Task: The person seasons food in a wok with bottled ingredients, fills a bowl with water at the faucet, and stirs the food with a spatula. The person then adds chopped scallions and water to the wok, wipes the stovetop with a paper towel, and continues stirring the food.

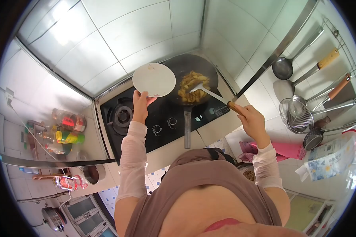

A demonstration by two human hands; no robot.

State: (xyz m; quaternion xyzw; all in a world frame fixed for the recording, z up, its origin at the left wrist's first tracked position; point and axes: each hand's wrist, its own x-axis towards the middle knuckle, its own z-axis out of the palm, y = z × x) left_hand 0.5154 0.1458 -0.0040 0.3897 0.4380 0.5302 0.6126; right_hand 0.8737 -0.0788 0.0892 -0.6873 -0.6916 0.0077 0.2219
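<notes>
My left hand [142,103] grips the near edge of a white plate [154,79], its thumb on the rim, and holds it up over the stove beside the wok. Some small brownish marks show on the plate. Closed around a wooden handle, my right hand [252,123] holds a spatula [215,94] whose metal blade rests in the food. Browned, sliced pieces of food [192,86], which look like potato, lie in the dark wok [209,69]. The wok's long handle [187,128] points toward my body.
The black gas stove [146,138] has a bare burner [122,115] on the left. Bottles [69,136] stand farther left. On the right wall hang a ladle [283,68], a wire strainer [296,114] and other utensils. A pink cloth [283,150] and a tissue pack [330,158] are below them.
</notes>
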